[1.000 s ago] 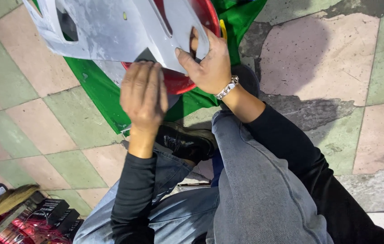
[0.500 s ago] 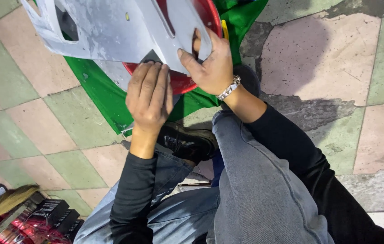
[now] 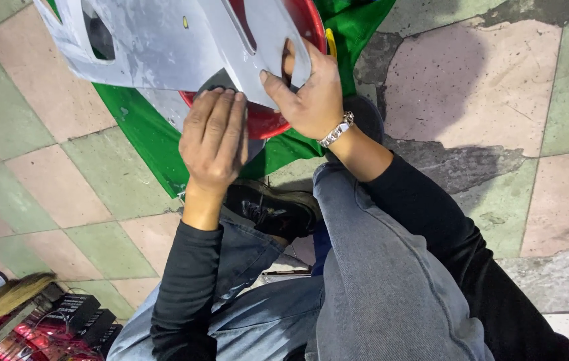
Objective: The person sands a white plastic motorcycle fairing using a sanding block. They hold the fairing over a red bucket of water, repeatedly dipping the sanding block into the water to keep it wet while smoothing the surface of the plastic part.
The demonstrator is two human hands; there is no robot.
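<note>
A large grey plastic panel point(image 3: 164, 47) with cut-out openings and a red underside lies tilted over a green cloth point(image 3: 137, 134) on the tiled floor. My right hand point(image 3: 308, 93) grips the panel's near edge, thumb through a slot, a metal bracelet on the wrist. My left hand point(image 3: 214, 137) lies flat with fingers together, pressing a dark piece, seemingly a sanding sheet point(image 3: 221, 83), against the panel's lower edge. Both arms wear black sleeves. My knees in blue jeans fill the lower middle.
A black shoe point(image 3: 274, 210) rests under my left forearm. Dark boxes and red packages point(image 3: 50, 324) and a straw brush point(image 3: 10, 297) crowd the lower left corner. Pink and green floor tiles point(image 3: 512, 100) stretch to the right, with dark worn patches.
My left hand has slid up along the panel's lower edge, closer to the right hand. The right hand keeps its grip and the panel stays put.
</note>
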